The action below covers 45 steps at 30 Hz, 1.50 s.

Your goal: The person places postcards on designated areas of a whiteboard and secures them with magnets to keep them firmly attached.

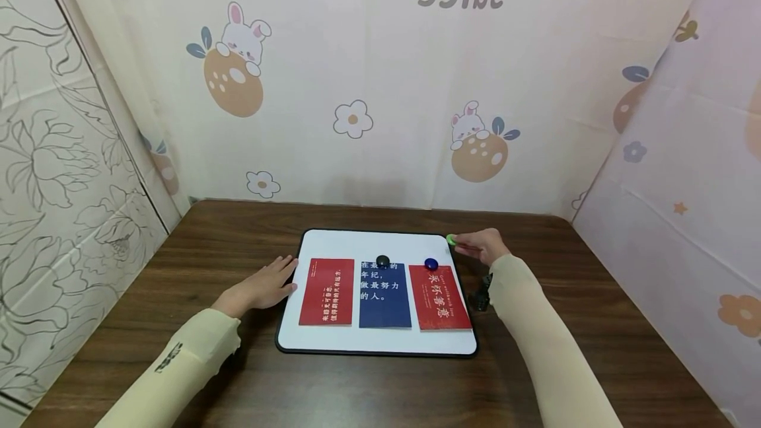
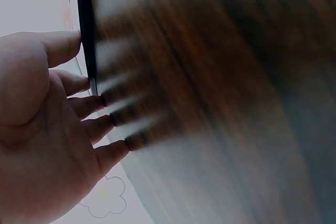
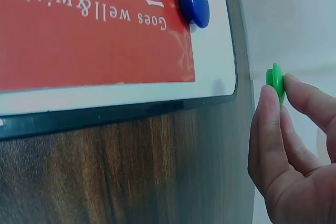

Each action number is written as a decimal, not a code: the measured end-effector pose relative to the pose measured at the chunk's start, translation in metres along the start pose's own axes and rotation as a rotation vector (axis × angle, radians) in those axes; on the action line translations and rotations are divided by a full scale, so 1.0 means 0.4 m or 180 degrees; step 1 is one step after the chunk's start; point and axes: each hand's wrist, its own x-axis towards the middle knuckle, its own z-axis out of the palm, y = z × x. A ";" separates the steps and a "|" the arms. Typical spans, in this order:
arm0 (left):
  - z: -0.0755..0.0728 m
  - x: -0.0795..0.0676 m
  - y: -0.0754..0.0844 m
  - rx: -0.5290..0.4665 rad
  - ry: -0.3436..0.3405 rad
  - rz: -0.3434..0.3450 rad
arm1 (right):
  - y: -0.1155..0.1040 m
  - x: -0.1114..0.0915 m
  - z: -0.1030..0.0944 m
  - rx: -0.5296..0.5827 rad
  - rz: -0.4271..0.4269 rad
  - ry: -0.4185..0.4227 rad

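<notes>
A whiteboard [image 1: 333,342] with a black frame lies on the table, bearing a red card [image 1: 318,289] on the left, a blue card [image 1: 385,312] in the middle and another red card [image 1: 436,312] on the right. A black round magnet [image 1: 383,261] sits at the blue card's top edge. The blue magnet [image 3: 195,4] is at the right card's top edge. My right hand [image 1: 483,244] pinches a green round magnet [image 3: 278,83] between thumb and fingers, by the board's far right corner. My left hand [image 1: 266,286] touches the board's left edge with its fingers extended.
Brown wooden table [image 1: 351,392] surrounds the board. A patterned cloth [image 1: 380,170] hangs behind it, with more printed panels at both sides. A small dark device [image 1: 483,292] is at the right wrist.
</notes>
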 end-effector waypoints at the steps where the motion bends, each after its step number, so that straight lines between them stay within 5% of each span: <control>1: 0.000 0.000 0.000 -0.0004 0.0003 0.0004 | -0.001 0.001 0.002 0.0001 0.0011 -0.0006; 45: 0.002 0.004 -0.005 0.0022 -0.0001 0.0048 | -0.017 -0.037 0.142 -0.0177 -0.0022 -0.0417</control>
